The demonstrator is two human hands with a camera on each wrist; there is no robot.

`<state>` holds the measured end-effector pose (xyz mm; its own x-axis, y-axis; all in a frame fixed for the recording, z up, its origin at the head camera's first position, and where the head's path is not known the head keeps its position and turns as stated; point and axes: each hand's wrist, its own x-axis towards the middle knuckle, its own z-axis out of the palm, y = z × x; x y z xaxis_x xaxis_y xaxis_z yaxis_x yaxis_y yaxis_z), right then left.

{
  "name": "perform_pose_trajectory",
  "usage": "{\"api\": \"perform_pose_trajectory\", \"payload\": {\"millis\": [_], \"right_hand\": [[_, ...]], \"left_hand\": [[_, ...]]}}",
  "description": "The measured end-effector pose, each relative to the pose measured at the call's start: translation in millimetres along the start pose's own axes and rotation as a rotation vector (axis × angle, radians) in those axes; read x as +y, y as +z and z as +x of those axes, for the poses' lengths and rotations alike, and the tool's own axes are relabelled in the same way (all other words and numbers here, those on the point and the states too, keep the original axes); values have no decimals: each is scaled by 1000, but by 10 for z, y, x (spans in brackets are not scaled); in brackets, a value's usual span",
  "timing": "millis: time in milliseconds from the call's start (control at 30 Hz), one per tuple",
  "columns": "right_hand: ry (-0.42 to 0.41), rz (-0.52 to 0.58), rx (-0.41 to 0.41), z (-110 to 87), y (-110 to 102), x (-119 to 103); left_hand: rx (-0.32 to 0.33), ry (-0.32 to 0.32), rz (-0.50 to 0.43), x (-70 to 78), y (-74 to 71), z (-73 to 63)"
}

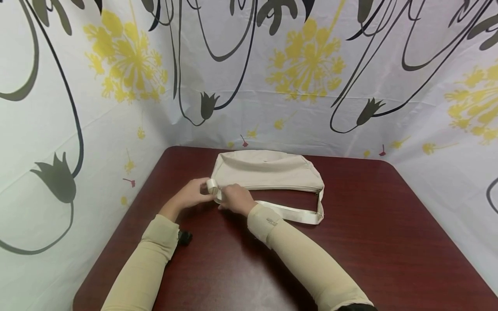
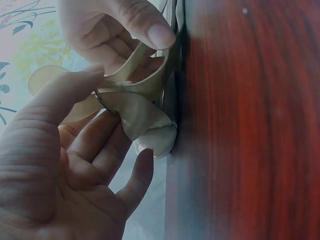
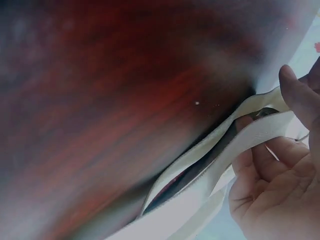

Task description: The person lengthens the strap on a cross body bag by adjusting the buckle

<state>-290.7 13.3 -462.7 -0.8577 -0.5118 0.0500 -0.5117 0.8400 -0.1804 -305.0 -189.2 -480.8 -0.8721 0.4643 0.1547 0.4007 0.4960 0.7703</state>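
Observation:
A cream fabric shoulder bag (image 1: 268,170) lies flat at the far side of the table, its zipper (image 1: 285,187) facing the person. From its sides runs a cream webbing strap (image 1: 297,214), looped toward the near side. At the bag's left end, my left hand (image 1: 192,193) pinches the strap between thumb and fingers, beside a thin dark ring (image 2: 102,100) seen in the left wrist view. Right beside it my right hand (image 1: 238,198) grips the strap, fingers curled behind the webbing (image 3: 260,130) in the right wrist view. The right fingertips are partly hidden in the head view.
The dark red wooden table (image 1: 369,224) has rounded corners. White cloth with yellow and grey flower prints (image 1: 311,60) hangs behind it and along both sides. A small black object (image 1: 185,237) shows at the left wrist.

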Motion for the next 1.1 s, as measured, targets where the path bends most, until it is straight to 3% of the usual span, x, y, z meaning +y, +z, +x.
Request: {"api": "perform_pose_trajectory", "payload": {"millis": [333,433,667,867,1100], "right_hand": [[1,-113,-23,48,21,-23],[19,-66,-32,43,15,6],[78,156,-51,-15,-23,149],[27,215,-63,-32,-76,236],[-16,208,-76,-34,-102,270]], "left_hand": [[-6,-9,-18,35,3,-14],[-8,-8,-19,41,8,-13],[-22,9,15,40,6,-6],[-43,31,106,18,-24,7],[-52,44,203,10,-16,34]]}}
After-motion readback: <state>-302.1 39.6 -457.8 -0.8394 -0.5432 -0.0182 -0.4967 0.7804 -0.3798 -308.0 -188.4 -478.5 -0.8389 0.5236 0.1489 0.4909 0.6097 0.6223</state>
